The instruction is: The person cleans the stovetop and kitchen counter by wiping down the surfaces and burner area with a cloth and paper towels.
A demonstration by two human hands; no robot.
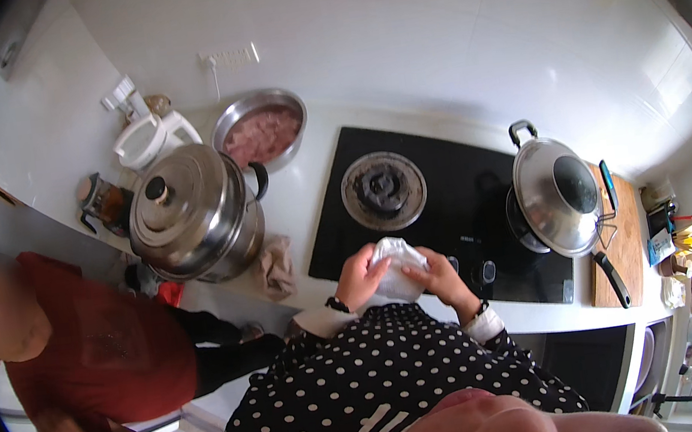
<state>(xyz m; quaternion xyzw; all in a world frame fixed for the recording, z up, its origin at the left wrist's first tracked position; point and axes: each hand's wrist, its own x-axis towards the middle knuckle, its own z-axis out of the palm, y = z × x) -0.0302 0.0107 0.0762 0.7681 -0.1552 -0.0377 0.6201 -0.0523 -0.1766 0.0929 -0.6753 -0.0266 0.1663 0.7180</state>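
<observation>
Both my hands hold a folded white cloth (400,274) in front of my body, over the near edge of the black gas hob (448,203). My left hand (357,278) grips its left side and my right hand (446,278) its right side. Beyond the cloth is the hob's left burner (384,190), with no pot on it. On the right side of the hob stands a wok with a domed metal lid (548,197), its long black handle pointing towards me.
Left of the hob stand a large lidded steamer pot (190,209), a crumpled beige cloth (277,268), a steel basin (297,138) with raw meat in reddish liquid and a glass jug (103,197). A wooden board (623,234) lies right. A person in a red shirt (102,343) stands at left.
</observation>
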